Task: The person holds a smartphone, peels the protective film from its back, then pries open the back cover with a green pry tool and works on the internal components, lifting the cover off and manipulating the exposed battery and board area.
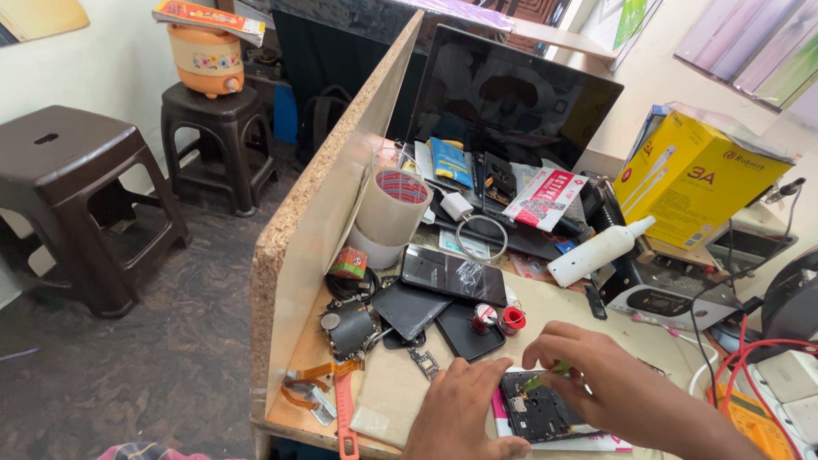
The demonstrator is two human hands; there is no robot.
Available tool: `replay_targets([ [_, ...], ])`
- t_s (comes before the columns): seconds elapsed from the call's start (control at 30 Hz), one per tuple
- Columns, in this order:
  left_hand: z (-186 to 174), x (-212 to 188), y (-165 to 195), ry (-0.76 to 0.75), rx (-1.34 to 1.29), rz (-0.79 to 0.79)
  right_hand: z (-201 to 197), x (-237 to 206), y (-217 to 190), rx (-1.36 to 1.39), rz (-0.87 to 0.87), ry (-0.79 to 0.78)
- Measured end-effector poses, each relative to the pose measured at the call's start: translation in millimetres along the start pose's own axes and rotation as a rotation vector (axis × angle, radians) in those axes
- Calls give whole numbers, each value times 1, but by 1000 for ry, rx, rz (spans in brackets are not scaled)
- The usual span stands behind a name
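Left hand (464, 413) lay flat on the near edge of the bench (554, 307), palm down, fingers (494, 372) pressed together and resting against the left edge of the opened phone (538, 411). It held nothing, only steadied the phone. Right hand (605, 379) sat over the phone's far right side, thumb and fingertips pinching a small green-handled tool (550, 375), its tip angled down onto the exposed board. The phone lay face down at the near edge of the bench, between both hands, on a pink-edged white sheet (596, 443).

Just beyond the hands, to the far left: a red cap (512, 319) and a small red-and-white spool (484, 316) on a dark phone panel (469, 332). Another phone with a cracked, taped screen (452, 274) lay further back. A dark leather-like pouch (351, 328) was at far left beside the bench's partition wall (341, 196). Orange flex cable (319, 375) and an orange-handled tool (344, 417) lay at the near left corner.

Two rolls of tape (392, 209) were stacked against the partition. A white squeeze bottle (601, 250) lay on its side right of centre. A yellow box (694, 175) sat far right, a dark monitor (511, 98) at the back. Red wires (750, 358) ran along the near right edge.

On the floor left: two brown plastic stools (81, 196), the far one carrying an orange container (207, 58).
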State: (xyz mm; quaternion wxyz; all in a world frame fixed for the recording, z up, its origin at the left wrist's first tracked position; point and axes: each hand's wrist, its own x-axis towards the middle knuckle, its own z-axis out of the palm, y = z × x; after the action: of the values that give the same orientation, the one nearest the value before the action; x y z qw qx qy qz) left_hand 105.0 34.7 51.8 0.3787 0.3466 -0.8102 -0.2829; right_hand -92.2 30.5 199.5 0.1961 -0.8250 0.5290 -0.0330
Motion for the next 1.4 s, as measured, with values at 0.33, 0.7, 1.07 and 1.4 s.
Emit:
replay_targets([
  [0.33, -12, -13, 29, 99, -11, -3, -5, -12, -13, -59, -224, 39],
  [0.7, -13, 8, 28, 25, 35, -51, -6, -2, -4, -121, 51, 124],
  [1.07, 1, 25, 18, -4, 49, -75, -3, -4, 45, 0, -136, 164],
  [1.4, 4, 28, 14, 0, 29, -66, 5, -18, 60, 191, -44, 298],
])
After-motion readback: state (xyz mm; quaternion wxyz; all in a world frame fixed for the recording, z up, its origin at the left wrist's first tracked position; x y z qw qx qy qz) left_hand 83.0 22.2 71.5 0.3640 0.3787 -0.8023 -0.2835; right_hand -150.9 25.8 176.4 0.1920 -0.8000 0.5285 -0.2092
